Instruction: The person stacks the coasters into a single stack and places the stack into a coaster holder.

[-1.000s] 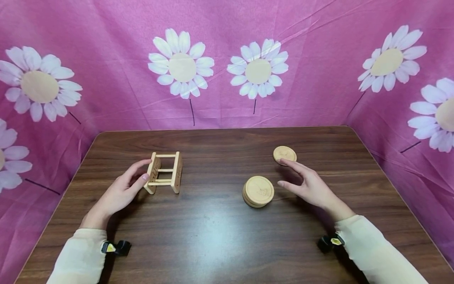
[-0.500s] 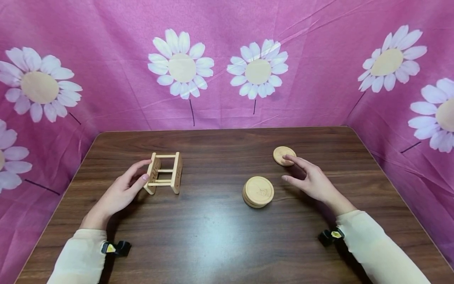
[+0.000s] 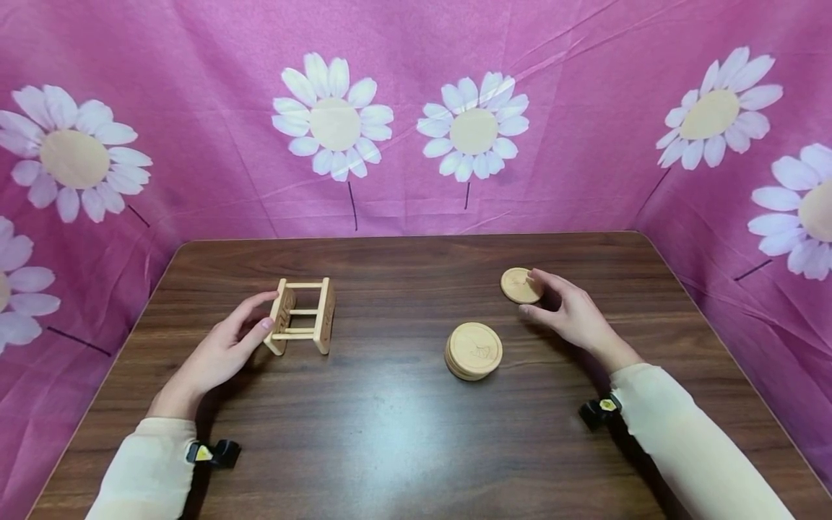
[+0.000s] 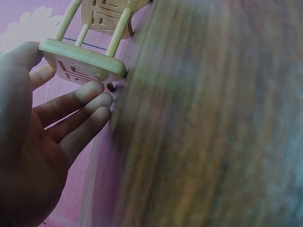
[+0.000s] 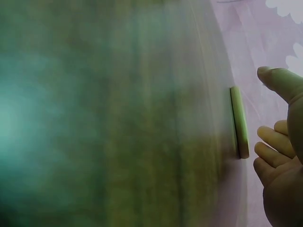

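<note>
In the head view, my left hand (image 3: 223,350) holds the left side panel of a small wooden coaster holder (image 3: 302,313), thumb at its near edge and index finger at its far edge. The left wrist view shows the cut-out panel of this coaster holder (image 4: 83,64) close to the fingers. A round wooden coaster (image 3: 518,284) lies flat at the back right. My right hand (image 3: 575,314) hovers at its right side, thumb and index finger spread. From the right wrist, the coaster (image 5: 239,123) appears edge-on, apart from the fingers. Nothing is in the right hand.
Nearer than the single coaster, a stack of several wooden coasters (image 3: 474,350) stands on the brown table (image 3: 390,440), left of the right hand. A pink cloth (image 3: 403,195) with white flowers hangs behind the table and along both sides.
My right hand has shifted; its index finger has gone from over the coaster to the coaster's far right edge, and the thumb has moved away from the stack. The left hand and holder stay put.
</note>
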Motion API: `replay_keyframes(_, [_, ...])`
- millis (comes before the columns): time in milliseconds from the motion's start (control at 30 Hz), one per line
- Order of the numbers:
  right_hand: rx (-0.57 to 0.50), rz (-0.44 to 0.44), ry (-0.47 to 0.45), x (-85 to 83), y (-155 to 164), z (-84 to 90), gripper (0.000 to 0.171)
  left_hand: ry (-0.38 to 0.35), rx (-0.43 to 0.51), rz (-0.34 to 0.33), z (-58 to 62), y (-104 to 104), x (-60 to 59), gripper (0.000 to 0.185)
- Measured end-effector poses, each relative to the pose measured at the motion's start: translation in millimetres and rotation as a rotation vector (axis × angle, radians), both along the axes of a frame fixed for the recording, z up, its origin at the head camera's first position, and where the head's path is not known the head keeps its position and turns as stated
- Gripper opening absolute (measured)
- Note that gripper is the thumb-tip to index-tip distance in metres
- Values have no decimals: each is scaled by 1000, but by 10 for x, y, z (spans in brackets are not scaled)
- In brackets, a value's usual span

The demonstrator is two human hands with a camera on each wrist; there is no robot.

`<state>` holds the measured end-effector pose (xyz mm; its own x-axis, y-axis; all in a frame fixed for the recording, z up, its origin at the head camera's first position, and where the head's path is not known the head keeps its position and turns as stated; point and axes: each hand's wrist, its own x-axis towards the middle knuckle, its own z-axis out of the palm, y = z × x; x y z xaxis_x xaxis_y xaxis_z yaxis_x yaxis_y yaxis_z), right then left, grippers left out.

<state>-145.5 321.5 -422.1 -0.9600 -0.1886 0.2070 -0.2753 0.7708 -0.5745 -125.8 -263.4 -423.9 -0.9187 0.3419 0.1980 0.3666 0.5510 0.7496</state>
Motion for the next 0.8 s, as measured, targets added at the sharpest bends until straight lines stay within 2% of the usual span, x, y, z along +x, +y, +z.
replay_keyframes(233, [6, -26, -57, -135, 39, 4, 72, -4, -5, 1, 15, 9, 0, 48])
replay_keyframes(567, [68, -36, -157, -254, 102, -38, 84, -5, -16, 3, 27, 14, -2, 48])
replay_keyframes(800, [108, -12, -164, -294, 71, -52, 84, -10, -19, 7, 30, 7, 8, 48])
